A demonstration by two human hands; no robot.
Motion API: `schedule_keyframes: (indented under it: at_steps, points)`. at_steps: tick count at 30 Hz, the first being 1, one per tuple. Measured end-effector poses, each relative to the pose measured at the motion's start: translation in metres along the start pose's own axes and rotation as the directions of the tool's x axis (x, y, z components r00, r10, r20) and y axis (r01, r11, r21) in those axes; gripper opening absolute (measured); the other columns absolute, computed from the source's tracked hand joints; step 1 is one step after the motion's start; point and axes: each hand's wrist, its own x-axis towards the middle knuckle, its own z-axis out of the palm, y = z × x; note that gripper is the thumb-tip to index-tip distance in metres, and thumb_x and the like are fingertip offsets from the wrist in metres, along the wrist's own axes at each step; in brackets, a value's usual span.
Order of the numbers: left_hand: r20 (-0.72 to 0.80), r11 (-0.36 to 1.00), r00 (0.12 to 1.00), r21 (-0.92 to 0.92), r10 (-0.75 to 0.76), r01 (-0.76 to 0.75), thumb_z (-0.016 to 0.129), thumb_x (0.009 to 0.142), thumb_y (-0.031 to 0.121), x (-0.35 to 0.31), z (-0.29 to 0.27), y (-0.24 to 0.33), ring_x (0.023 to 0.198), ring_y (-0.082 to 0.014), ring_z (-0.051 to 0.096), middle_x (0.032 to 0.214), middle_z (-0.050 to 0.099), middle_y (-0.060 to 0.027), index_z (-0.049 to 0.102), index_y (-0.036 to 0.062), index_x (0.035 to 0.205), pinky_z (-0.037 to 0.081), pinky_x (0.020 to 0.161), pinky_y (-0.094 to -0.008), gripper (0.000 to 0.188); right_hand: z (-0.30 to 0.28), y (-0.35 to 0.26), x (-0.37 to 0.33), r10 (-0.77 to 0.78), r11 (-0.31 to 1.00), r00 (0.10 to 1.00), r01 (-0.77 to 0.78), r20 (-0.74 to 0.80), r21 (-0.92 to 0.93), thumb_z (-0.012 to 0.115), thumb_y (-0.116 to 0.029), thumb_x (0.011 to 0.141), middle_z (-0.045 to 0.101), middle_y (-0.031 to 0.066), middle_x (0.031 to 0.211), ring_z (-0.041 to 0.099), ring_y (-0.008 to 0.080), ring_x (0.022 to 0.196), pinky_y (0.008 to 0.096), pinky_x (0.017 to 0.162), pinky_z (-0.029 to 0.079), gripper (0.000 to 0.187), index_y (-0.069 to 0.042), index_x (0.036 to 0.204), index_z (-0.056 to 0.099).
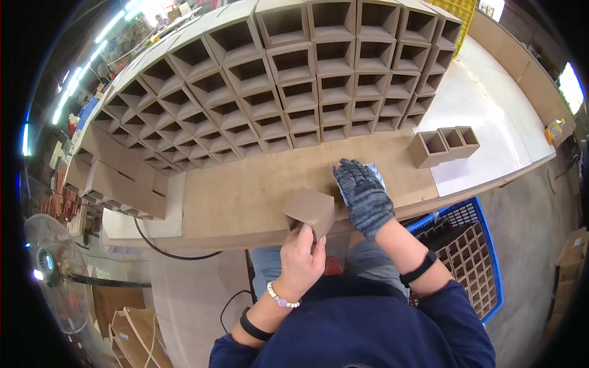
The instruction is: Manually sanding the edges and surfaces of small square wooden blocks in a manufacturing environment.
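Observation:
Near the front edge of the table, a small brown board box (pixel 311 208) with an open end is gripped by my bare left hand (pixel 300 254). The thumb and fingers pinch its lower edge, and the box is tilted. My right hand (pixel 365 196), in a grey knit glove, is just right of the box, over the tabletop. Its fingers curl over a flat white-and-blue piece (pixel 379 175); only the edges show, so its kind is unclear. Beyond both hands rises a stacked wall of similar brown boxes (pixel 300 95), open ends facing me.
Three joined boxes (pixel 435 148) stand on the table's right part. More boxes (pixel 116 178) are stacked at the left end. A blue crate (pixel 494 270) with many boxes is below right. A fan (pixel 52 264) stands lower left, and a black cable (pixel 172 254) hangs off the table (pixel 245 184).

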Motion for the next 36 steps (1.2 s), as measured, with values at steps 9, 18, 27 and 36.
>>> schedule_keyframes:
  at_steps: [9,18,27,36]
  points:
    - [-0.037,1.000,0.999,-0.015,0.007,-0.007,0.064,0.069,0.002,-0.004,-0.002,-0.005,0.071,-0.0373,0.057,0.074,0.057,-0.0186,0.050,-0.0071,0.100,0.047,0.066,-0.0416,0.034,-0.031,-0.031,0.026,0.052,0.953,0.952,-0.138,0.301,0.270,0.051,-0.011,0.081,0.059,0.0176,0.109,0.056,0.0321,0.102,0.0403,0.094,0.041,0.032,0.001,0.110,0.056]
    - [-0.013,1.000,1.000,-0.031,0.001,-0.002,0.061,0.071,-0.001,0.002,0.000,-0.003,0.067,-0.0362,0.057,0.072,0.057,-0.0163,0.053,-0.0008,0.096,0.046,0.059,-0.0404,0.026,-0.024,-0.050,-0.007,-0.168,0.954,0.981,0.187,-0.097,0.236,0.050,-0.015,0.079,0.056,0.0178,0.117,0.053,0.0313,0.111,0.0427,0.100,0.037,0.039,-0.002,0.115,0.055]
    - [-0.043,0.989,0.999,-0.147,0.027,-0.033,0.059,0.079,0.002,-0.008,0.001,-0.008,0.101,-0.0226,0.057,0.110,0.060,-0.0165,0.046,-0.0062,0.122,0.043,0.089,-0.0321,0.045,-0.013,-0.069,-0.007,-0.055,0.941,0.968,0.132,-0.243,0.312,0.053,-0.018,0.077,0.059,0.0123,0.109,0.055,0.0285,0.103,0.0426,0.092,0.041,0.034,-0.007,0.109,0.058]
    - [0.190,0.990,0.981,-0.140,0.032,-0.005,0.049,0.080,-0.009,-0.010,-0.011,-0.021,0.103,-0.0184,0.055,0.115,0.056,-0.0126,0.041,-0.0064,0.125,0.042,0.089,-0.0291,0.046,-0.026,-0.068,-0.010,-0.003,0.952,0.880,0.148,-0.475,0.268,0.051,-0.017,0.078,0.061,0.0121,0.105,0.058,0.0286,0.097,0.0400,0.087,0.044,0.022,-0.009,0.095,0.062]
